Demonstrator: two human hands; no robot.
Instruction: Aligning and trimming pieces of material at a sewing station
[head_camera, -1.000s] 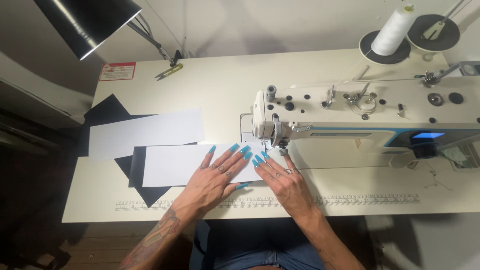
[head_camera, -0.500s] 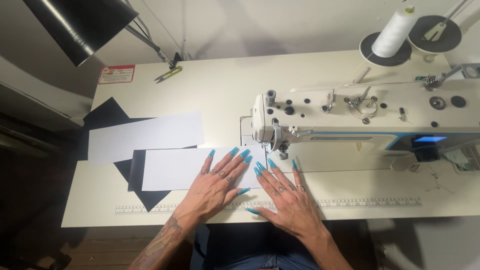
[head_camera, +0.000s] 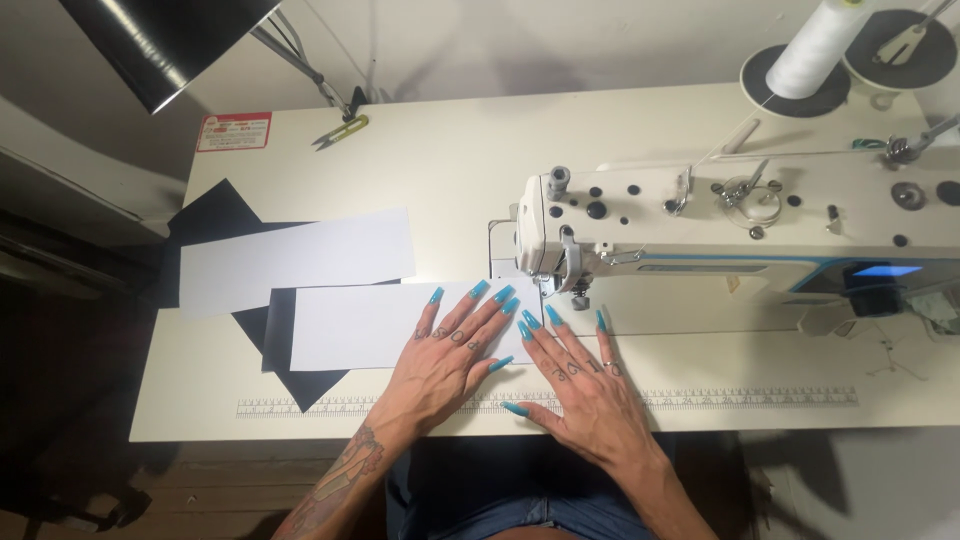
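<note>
My left hand (head_camera: 445, 358) lies flat with fingers spread on the right end of a white rectangular fabric piece (head_camera: 350, 325) on the sewing table. Beside it my right hand (head_camera: 585, 375) also lies flat, its fingertips at the fabric's right edge, just in front of the presser foot (head_camera: 560, 285) of a white sewing machine (head_camera: 740, 220). Both hands have long turquoise nails. Neither hand grips anything; they press down on the cloth and table.
A second white fabric piece (head_camera: 295, 260) lies further back on black pieces (head_camera: 215, 215). Thread snips (head_camera: 340, 132) rest at the back near a lamp arm. A white thread cone (head_camera: 815, 45) stands back right. A ruler strip (head_camera: 700, 398) runs along the table's front edge (head_camera: 200, 430).
Both hands have slid slightly toward me and to the right along the fabric; the right hand has drawn back from under the machine head and spread flat.
</note>
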